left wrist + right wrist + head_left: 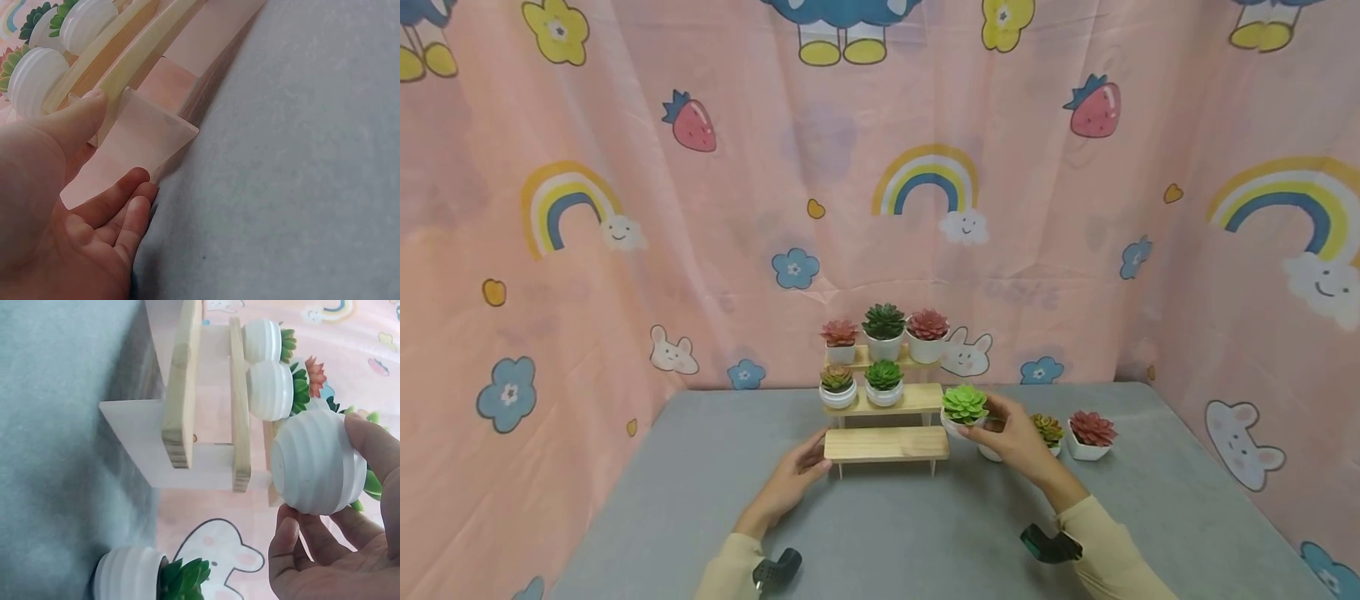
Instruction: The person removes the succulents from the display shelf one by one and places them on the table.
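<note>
In the head view my right hand [1018,442] holds a light-green potted succulent [965,404] off the table, just right of a tiered wooden stand [887,444]. The right wrist view shows thumb and fingers around its ribbed white pot [315,465]. My left hand [788,485] is at the stand's left end; in the left wrist view its thumb touches the plank end and its loosely bent fingers lie by the pale side panel [134,140]. On the middle step stand two succulents, one green [884,382] and one brownish [837,385]. The front step carries nothing.
Three potted succulents, including a dark-green one [884,331], line the top step. Right of the stand, a red succulent [1092,433] and a yellow-green one [1047,430] sit on the grey table [700,467]; another pot is partly hidden behind my right hand. A patterned pink curtain [737,208] hangs behind.
</note>
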`<state>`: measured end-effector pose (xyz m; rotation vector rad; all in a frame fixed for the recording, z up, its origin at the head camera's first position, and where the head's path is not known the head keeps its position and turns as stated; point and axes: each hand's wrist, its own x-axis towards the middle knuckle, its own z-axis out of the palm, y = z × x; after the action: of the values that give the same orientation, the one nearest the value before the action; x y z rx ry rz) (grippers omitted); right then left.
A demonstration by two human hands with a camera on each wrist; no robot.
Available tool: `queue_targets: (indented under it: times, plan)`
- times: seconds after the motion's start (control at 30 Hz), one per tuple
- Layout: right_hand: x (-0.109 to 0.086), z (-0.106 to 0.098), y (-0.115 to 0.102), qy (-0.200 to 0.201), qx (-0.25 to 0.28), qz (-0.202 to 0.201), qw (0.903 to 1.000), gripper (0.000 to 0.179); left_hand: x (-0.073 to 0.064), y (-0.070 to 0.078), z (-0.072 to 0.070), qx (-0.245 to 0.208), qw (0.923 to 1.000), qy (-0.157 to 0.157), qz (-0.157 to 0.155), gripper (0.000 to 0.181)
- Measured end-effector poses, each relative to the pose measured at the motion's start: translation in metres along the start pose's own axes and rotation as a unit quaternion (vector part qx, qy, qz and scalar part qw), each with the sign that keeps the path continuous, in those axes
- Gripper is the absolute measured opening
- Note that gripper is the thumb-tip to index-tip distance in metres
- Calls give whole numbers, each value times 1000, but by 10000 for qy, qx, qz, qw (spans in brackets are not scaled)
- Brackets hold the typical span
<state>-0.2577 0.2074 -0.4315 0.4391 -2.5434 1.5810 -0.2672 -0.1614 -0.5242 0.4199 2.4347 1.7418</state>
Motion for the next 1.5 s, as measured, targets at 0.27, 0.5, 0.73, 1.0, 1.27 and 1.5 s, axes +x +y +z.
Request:
queue_targets:
  times: [0.27, 0.5, 0.73, 1.0, 1.27, 1.5]
  plan:
    - [-15, -7, 10, -69, 9, -177, 9998, 54, 0, 1, 0, 66, 10000, -45, -50, 63]
    - [-25, -14, 21, -149, -66, -195, 9997, 54, 0, 4, -1, 1, 10000, -37, -19, 62]
    - [-36, -25, 36, -449, -10, 120, 9989, 62, 1, 2, -1, 47, 10000, -36, -40, 63]
    - [-50, -36, 59, -1017, 161, 265, 9943, 70, 3, -2, -2, 70, 9999, -76, 6, 64]
    - [-54, -41, 80, -1497, 259, 341, 9878, 65, 1, 0, -2, 82, 10000, -35, 17, 63]
    - [-54, -42, 91, -1728, 469, 334, 9833, 63, 0, 3, -2, -21, 10000, -37, -17, 62]
